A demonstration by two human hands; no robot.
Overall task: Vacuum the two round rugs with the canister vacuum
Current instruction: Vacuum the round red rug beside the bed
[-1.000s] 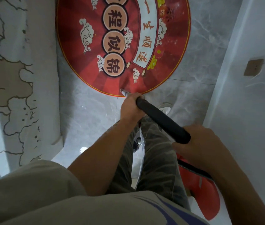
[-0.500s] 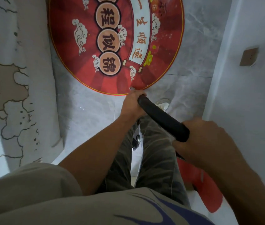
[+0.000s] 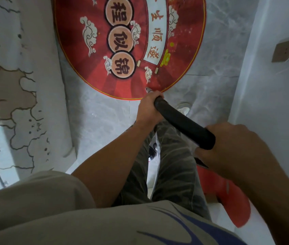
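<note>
A round red rug with gold trim, clouds and circular character medallions lies on the grey marble floor ahead of me. I hold the vacuum's black wand handle with both hands. My left hand grips its front end, just short of the rug's near edge, where a bit of metal tube pokes out. My right hand grips the rear end. The nozzle is hidden behind my left hand. A red shape sits on the floor behind my right leg; I cannot tell what it is.
A white wall with a tan wall plate rises close on the right. A pale patterned panel lines the left side. My legs in dark trousers and a shoe stand on the marble floor between them.
The view has drifted slightly, so the rug sits a little further left and up in frame. Both hands keep the same grip on the wand.
</note>
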